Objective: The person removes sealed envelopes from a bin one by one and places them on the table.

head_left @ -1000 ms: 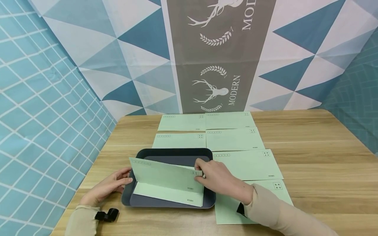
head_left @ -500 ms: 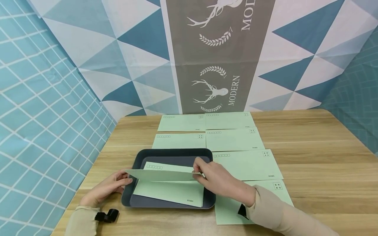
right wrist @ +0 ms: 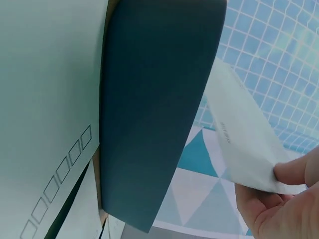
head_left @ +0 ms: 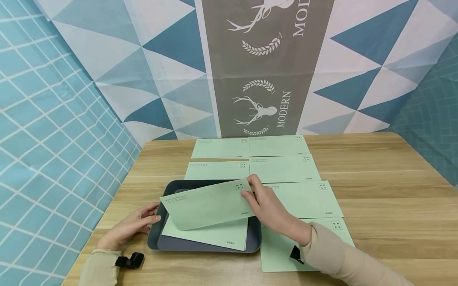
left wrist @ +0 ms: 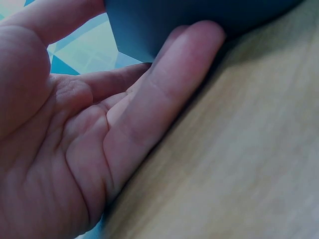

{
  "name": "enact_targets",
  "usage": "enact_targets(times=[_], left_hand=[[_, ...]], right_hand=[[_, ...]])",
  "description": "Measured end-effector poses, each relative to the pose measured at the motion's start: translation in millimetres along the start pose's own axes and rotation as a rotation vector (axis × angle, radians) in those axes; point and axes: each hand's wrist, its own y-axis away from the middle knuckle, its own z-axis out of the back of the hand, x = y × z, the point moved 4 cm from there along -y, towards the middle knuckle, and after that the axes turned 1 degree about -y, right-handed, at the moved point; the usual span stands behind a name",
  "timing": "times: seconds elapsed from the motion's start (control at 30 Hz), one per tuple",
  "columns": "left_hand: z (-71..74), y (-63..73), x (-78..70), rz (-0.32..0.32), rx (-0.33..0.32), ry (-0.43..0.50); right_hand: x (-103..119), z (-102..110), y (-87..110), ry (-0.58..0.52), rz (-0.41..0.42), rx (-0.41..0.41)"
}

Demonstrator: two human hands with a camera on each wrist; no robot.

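A pale green envelope (head_left: 209, 204) is raised at a slant over the dark grey tray (head_left: 204, 249). My right hand (head_left: 269, 206) pinches its right end between thumb and fingers, as the right wrist view also shows with the envelope (right wrist: 244, 129) clear of the tray wall (right wrist: 154, 99). Beneath it, more green envelopes (head_left: 211, 236) lie in the tray, partly covered. My left hand (head_left: 130, 224) holds the tray's left side, thumb at the rim. In the left wrist view, the fingers (left wrist: 164, 82) rest against the tray's outer wall (left wrist: 169, 20), low by the tabletop.
Several green envelopes lie face up in rows, among them a far left envelope (head_left: 220, 148), a middle right envelope (head_left: 304, 200) and a near right envelope (head_left: 282, 254) under the right forearm. The wooden table (head_left: 386, 214) ends at a patterned backdrop (head_left: 261, 71).
The right hand has lifted the envelope's right end up and turned its printed face toward the head camera. The left hand and the tray have stayed in place.
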Motion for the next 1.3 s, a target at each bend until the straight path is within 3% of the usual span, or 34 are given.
enact_targets(times=[0.27, 0.57, 0.77, 1.1, 1.3], left_hand=[[0.1, -1.0, 0.5, -0.005, 0.014, 0.005], [0.3, -0.1, -1.0, -0.012, 0.02, 0.004], [0.6, 0.2, -1.3, -0.024, 0.028, 0.029], [0.0, -0.5, -0.2, -0.02, 0.026, 0.028], [0.1, -0.9, -0.2, -0.04, 0.042, 0.025]], right_hand=[[-10, 14, -3.1, -0.098, -0.103, -0.053], [-23, 35, -7.5, -0.196, -0.194, -0.029], [-39, 51, -12.5, -0.231, -0.272, -0.087], [-67, 83, -15.8, -0.486, -0.414, -0.245], [-72, 102, -11.6, -0.723, -0.422, -0.289]])
